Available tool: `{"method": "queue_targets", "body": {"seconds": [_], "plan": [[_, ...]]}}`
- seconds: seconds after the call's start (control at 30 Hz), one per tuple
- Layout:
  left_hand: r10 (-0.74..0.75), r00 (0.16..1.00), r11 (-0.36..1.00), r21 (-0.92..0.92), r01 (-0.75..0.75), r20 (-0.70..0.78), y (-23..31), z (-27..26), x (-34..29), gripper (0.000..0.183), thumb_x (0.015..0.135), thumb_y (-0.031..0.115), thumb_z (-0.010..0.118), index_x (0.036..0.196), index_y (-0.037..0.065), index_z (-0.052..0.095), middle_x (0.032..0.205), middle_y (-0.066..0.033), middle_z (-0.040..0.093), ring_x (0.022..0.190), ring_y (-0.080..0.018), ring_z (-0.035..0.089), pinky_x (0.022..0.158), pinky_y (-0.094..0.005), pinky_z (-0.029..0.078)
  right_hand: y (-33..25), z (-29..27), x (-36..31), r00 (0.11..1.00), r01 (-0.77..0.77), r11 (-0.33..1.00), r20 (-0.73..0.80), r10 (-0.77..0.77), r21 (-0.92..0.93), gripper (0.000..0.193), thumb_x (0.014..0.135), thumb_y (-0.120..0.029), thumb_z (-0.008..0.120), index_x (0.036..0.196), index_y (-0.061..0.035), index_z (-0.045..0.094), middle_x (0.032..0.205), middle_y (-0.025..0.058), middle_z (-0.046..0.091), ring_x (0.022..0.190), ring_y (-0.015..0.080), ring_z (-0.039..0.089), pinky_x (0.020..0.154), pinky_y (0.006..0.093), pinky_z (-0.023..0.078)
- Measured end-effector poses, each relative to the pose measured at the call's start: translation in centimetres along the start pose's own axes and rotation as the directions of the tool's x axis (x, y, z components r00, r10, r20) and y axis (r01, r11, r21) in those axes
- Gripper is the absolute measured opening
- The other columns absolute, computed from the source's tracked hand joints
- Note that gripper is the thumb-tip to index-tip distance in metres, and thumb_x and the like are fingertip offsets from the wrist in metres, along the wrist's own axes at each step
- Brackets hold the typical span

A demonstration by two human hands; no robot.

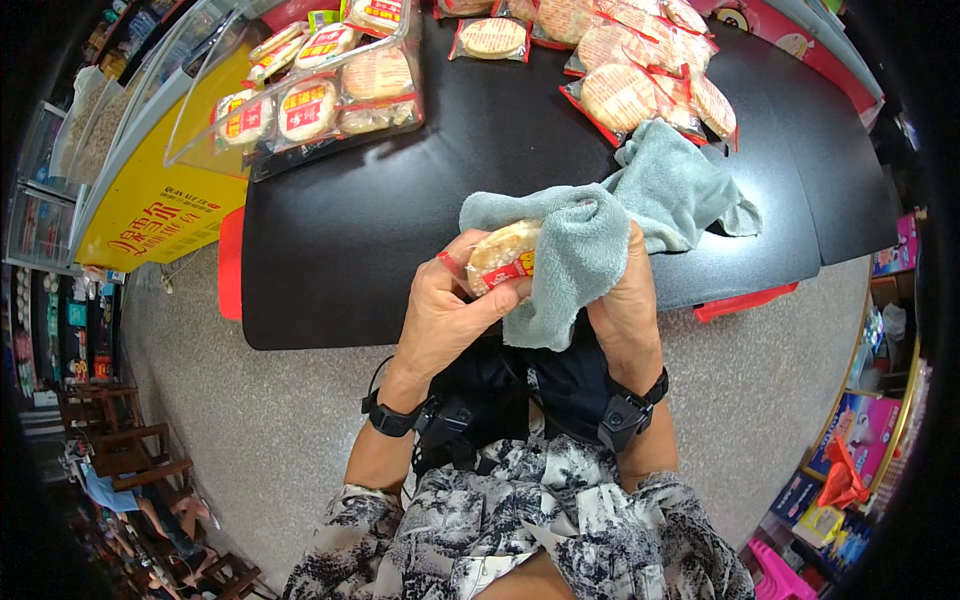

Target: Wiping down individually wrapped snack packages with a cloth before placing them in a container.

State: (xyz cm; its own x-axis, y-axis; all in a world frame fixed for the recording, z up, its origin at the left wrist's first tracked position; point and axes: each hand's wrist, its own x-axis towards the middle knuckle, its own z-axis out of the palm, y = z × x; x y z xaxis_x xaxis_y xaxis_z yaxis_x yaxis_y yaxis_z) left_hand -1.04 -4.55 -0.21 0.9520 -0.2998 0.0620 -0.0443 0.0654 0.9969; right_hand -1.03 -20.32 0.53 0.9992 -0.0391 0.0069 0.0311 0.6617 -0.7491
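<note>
My left hand (447, 309) grips a round, flat rice cracker in a clear wrapper (497, 262) with red and yellow print, just beyond the table's near edge. Closed around a grey-green cloth (567, 262), my right hand (626, 303) presses it over the right side of the wrapped cracker. Part of the cracker and most of my right fingers are hidden by the cloth. A second grey-green cloth (680, 190), or a trailing part of the same one, lies crumpled on the black table (350, 250) to the right.
Several wrapped crackers (620, 97) lie heaped at the table's far right, with a single wrapped cracker (492, 38) left of them. A clear plastic bin (400, 118) at the far left holds more. Red stools (231, 265) tuck under the table. Seated people appear at lower left.
</note>
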Motion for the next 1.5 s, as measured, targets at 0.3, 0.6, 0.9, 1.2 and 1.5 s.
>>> {"method": "queue_targets", "body": {"seconds": [0.3, 0.6, 0.9, 1.2, 1.5], "plan": [[-0.023, 1.000, 1.000, 0.015, 0.023, -0.021, 0.5, 0.3, 0.0, 0.030, 0.074, 0.015, 0.068, 0.096, -0.001, 0.056, 0.085, -0.0039, 0.061, 0.075, -0.0068, 0.057, 0.066, -0.0200, 0.046, 0.9, 0.1, 0.0, 0.997, 0.045, 0.998, -0.057, -0.047, -0.034, 0.014, 0.078, -0.009, 0.062, 0.091, -0.0031, 0.058, 0.083, 0.0020, 0.060, 0.073, 0.0081, 0.058, 0.063, 0.0226, 0.050], [-0.054, 0.998, 0.998, -0.035, 0.053, -0.027, 0.4, 0.2, -0.1, 0.035, 0.075, 0.019, 0.069, 0.099, -0.001, 0.056, 0.089, -0.0063, 0.061, 0.078, -0.0092, 0.058, 0.068, -0.0211, 0.047, 1.7, -0.2, -0.3, 0.986, 0.078, 0.997, -0.152, -0.073, 0.028, 0.021, 0.082, -0.013, 0.060, 0.100, -0.0032, 0.054, 0.090, 0.0044, 0.059, 0.079, 0.0103, 0.058, 0.069, 0.0240, 0.050], [-0.043, 0.999, 0.993, -0.114, 0.039, -0.025, 0.5, 0.2, 0.0, 0.041, 0.075, 0.020, 0.069, 0.105, -0.004, 0.053, 0.095, -0.0078, 0.060, 0.082, -0.0104, 0.058, 0.071, -0.0215, 0.047, 1.9, 0.0, -0.3, 0.979, 0.091, 0.994, -0.189, -0.079, 0.059, 0.022, 0.083, -0.015, 0.058, 0.101, -0.0037, 0.053, 0.092, 0.0056, 0.059, 0.080, 0.0121, 0.059, 0.069, 0.0254, 0.051], [-0.024, 0.970, 0.921, -0.383, -0.073, -0.242, 0.2, 0.0, -0.2, 0.031, 0.079, 0.007, 0.062, 0.106, -0.003, 0.052, 0.098, -0.0092, 0.060, 0.086, -0.0124, 0.059, 0.076, -0.0246, 0.048, 1.6, -1.7, 0.4, 0.988, 0.123, 0.968, -0.120, -0.099, 0.220, 0.020, 0.084, -0.012, 0.055, 0.102, -0.0041, 0.052, 0.094, 0.0070, 0.060, 0.082, 0.0155, 0.060, 0.070, 0.0300, 0.052], [-0.112, 0.958, 0.737, -0.669, -0.099, -0.265, -0.1, -0.9, 0.2, 0.042, 0.093, 0.036, 0.034, 0.118, 0.003, 0.041, 0.112, -0.0084, 0.052, 0.102, -0.0170, 0.051, 0.089, -0.0329, 0.040, 0.7, -0.2, -0.5, 0.994, 0.111, 0.974, 0.001, -0.114, -0.199, 0.029, 0.079, -0.011, 0.061, 0.105, -0.0018, 0.054, 0.095, 0.0066, 0.060, 0.086, 0.0102, 0.056, 0.072, 0.0253, 0.048]]}}
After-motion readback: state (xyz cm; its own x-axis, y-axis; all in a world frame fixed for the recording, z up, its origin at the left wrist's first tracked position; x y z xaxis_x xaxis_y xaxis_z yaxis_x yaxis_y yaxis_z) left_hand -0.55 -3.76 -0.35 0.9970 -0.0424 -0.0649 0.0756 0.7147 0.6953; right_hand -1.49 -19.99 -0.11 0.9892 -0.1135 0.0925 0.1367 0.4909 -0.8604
